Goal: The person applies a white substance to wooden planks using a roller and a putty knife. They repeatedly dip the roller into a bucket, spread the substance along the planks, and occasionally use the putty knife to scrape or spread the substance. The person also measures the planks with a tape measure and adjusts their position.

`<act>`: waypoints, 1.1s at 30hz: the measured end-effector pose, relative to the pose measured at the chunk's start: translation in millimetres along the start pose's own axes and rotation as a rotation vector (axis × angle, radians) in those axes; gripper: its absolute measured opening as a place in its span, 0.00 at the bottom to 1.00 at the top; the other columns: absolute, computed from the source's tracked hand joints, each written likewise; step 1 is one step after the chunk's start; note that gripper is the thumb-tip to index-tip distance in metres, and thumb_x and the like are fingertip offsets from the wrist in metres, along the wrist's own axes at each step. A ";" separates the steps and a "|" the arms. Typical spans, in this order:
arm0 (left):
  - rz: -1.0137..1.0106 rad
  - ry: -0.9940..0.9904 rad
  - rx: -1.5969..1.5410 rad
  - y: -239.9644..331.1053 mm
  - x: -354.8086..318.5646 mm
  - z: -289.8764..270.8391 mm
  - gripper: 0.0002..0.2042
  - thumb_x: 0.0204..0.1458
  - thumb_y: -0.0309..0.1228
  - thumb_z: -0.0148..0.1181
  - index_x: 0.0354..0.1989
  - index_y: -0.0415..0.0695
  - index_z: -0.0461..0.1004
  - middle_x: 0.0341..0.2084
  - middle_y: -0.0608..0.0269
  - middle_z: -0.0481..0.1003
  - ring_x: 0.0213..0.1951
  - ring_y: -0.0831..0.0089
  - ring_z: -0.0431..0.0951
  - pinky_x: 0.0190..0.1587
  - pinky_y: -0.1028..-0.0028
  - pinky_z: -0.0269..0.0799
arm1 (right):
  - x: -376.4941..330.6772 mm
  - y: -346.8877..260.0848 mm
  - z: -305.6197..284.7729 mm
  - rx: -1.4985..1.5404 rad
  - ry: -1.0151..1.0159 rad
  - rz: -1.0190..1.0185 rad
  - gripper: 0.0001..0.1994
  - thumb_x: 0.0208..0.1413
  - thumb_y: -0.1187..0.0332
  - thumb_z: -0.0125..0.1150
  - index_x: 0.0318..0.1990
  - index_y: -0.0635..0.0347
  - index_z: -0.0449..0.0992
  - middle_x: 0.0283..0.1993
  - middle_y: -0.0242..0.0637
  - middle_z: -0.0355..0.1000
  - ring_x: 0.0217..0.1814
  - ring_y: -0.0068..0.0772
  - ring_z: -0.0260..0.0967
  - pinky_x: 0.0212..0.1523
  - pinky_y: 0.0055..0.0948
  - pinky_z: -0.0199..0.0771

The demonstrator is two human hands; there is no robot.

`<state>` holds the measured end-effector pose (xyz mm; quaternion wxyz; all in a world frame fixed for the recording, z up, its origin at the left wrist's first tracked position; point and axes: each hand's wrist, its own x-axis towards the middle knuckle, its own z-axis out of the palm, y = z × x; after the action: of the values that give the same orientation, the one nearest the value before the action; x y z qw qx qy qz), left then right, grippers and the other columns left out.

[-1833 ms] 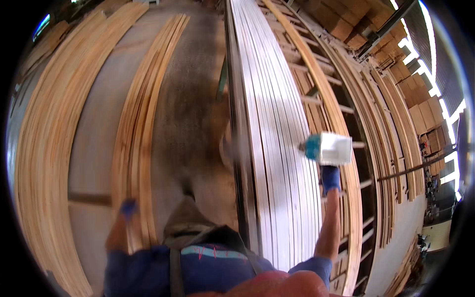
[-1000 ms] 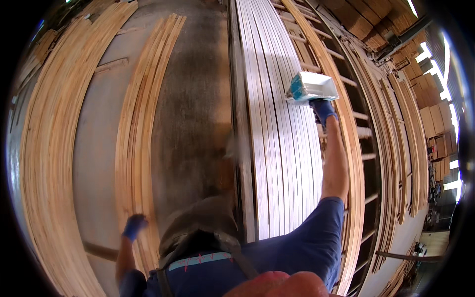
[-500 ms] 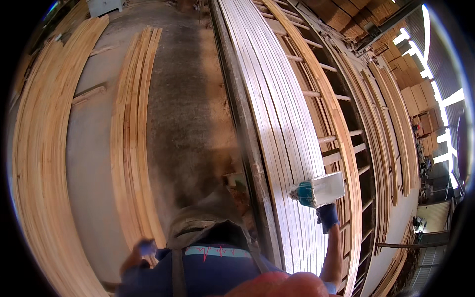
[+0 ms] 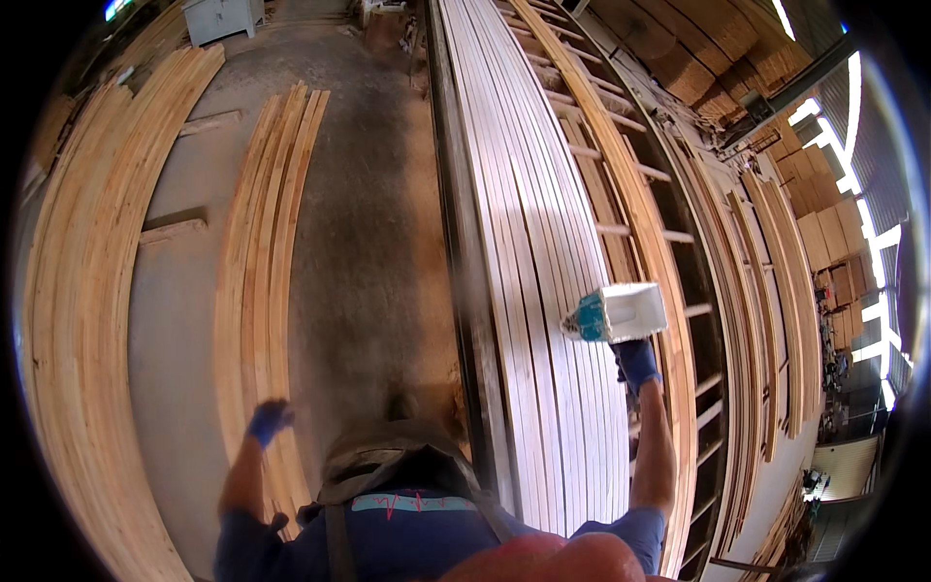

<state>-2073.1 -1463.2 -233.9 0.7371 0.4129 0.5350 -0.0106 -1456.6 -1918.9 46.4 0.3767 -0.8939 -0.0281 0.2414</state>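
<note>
Grips a white-and-teal box-like container (image 4: pixel 635 308) in the blue-gloved right hand (image 4: pixel 637 363), with fingers wrapped about its near side but partly hidden beneath it, so cannot tell how tightly. Holds it with the open white side facing up, probably to keep anything inside from tipping out, and with the teal end (image 4: pixel 589 317) pointing left across the white-coated strips (image 4: pixel 529 242); cannot tell whether touching them or just above. Has the container just beyond the knuckles, away from the body and near the bare plank (image 4: pixel 682 398) on the right, likely for an easy reach with the forearm stretched forward. Has the strips lying close side by side, presumably to make one even face. Shows nothing visible in the blue-gloved left hand (image 4: pixel 270 420), held out over the narrow row of bare boards (image 4: pixel 254 291), maybe for balance; cannot make out the bend of its fingers, nor any contact with the wood
</note>
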 end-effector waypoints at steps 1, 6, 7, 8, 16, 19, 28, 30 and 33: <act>-0.057 -0.004 0.046 -7.4 1.7 -3.9 0.11 0.56 0.37 0.53 0.38 0.42 0.75 0.30 0.57 0.79 0.29 0.65 0.80 0.31 0.68 0.75 | 24.9 -22.8 1.4 0.037 0.021 0.027 0.16 0.57 0.54 0.58 0.26 0.56 0.72 0.13 0.29 0.61 0.08 0.22 0.58 0.07 0.27 0.63; -0.538 0.213 0.137 -42.5 -20.4 -24.1 0.19 0.61 0.44 0.45 0.42 0.39 0.72 0.36 0.49 0.80 0.34 0.55 0.81 0.37 0.57 0.76 | 163.7 -141.8 33.8 -0.032 -0.011 0.009 0.15 0.56 0.58 0.59 0.21 0.53 0.69 0.12 0.26 0.59 0.08 0.21 0.55 0.08 0.26 0.57; -0.661 0.226 0.140 -26.0 -8.8 -25.1 0.19 0.61 0.43 0.45 0.49 0.39 0.69 0.40 0.46 0.78 0.35 0.54 0.81 0.38 0.56 0.76 | 189.7 -163.6 39.8 -0.027 -0.005 0.005 0.14 0.56 0.59 0.60 0.21 0.53 0.69 0.12 0.26 0.58 0.08 0.21 0.55 0.08 0.25 0.56; -0.669 0.222 0.114 -11.3 3.4 -26.0 0.20 0.62 0.44 0.44 0.49 0.38 0.69 0.40 0.46 0.78 0.35 0.53 0.81 0.37 0.56 0.76 | 216.7 -179.8 44.4 -0.007 -0.009 -0.038 0.14 0.55 0.61 0.60 0.21 0.53 0.69 0.12 0.26 0.58 0.08 0.22 0.55 0.07 0.26 0.58; -0.129 0.120 -0.009 281.5 264.5 -38.3 0.11 0.59 0.37 0.52 0.33 0.41 0.72 0.26 0.52 0.77 0.26 0.67 0.78 0.23 0.72 0.72 | 382.8 -323.7 108.9 -0.050 -0.007 -0.020 0.12 0.56 0.60 0.60 0.25 0.54 0.72 0.13 0.28 0.60 0.09 0.22 0.56 0.08 0.28 0.62; 0.041 0.027 -0.163 473.0 341.0 -2.5 0.10 0.58 0.35 0.53 0.38 0.40 0.73 0.27 0.54 0.77 0.26 0.68 0.78 0.27 0.73 0.74 | 431.1 -391.5 138.4 -0.077 -0.006 0.033 0.14 0.57 0.56 0.59 0.24 0.53 0.72 0.13 0.28 0.60 0.09 0.22 0.56 0.08 0.27 0.62; 0.122 0.031 -0.046 726.7 542.7 27.2 0.12 0.59 0.42 0.51 0.40 0.48 0.74 0.26 0.59 0.79 0.23 0.73 0.77 0.25 0.76 0.71 | 611.2 -552.0 236.5 -0.392 0.007 -0.211 0.14 0.54 0.58 0.61 0.39 0.60 0.78 0.28 0.48 0.75 0.31 0.47 0.74 0.31 0.42 0.74; -0.011 0.075 0.058 730.0 564.8 34.5 0.12 0.60 0.41 0.50 0.38 0.47 0.73 0.27 0.59 0.79 0.27 0.68 0.79 0.28 0.69 0.76 | 660.1 -581.7 261.1 -0.502 0.086 -0.340 0.14 0.53 0.58 0.59 0.39 0.60 0.79 0.32 0.51 0.76 0.36 0.55 0.75 0.37 0.46 0.75; -0.285 0.080 0.121 729.7 590.4 38.5 0.13 0.60 0.42 0.48 0.41 0.46 0.72 0.33 0.54 0.80 0.29 0.63 0.80 0.30 0.67 0.76 | 737.5 -615.6 287.7 -0.775 0.171 -0.425 0.14 0.53 0.59 0.56 0.40 0.56 0.80 0.36 0.53 0.76 0.41 0.58 0.74 0.44 0.51 0.73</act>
<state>-1457.0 -754.7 -265.5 0.6800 0.3766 0.6153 -0.1310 -855.4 -1117.9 -5.9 0.0562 -0.9601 -0.2681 0.0555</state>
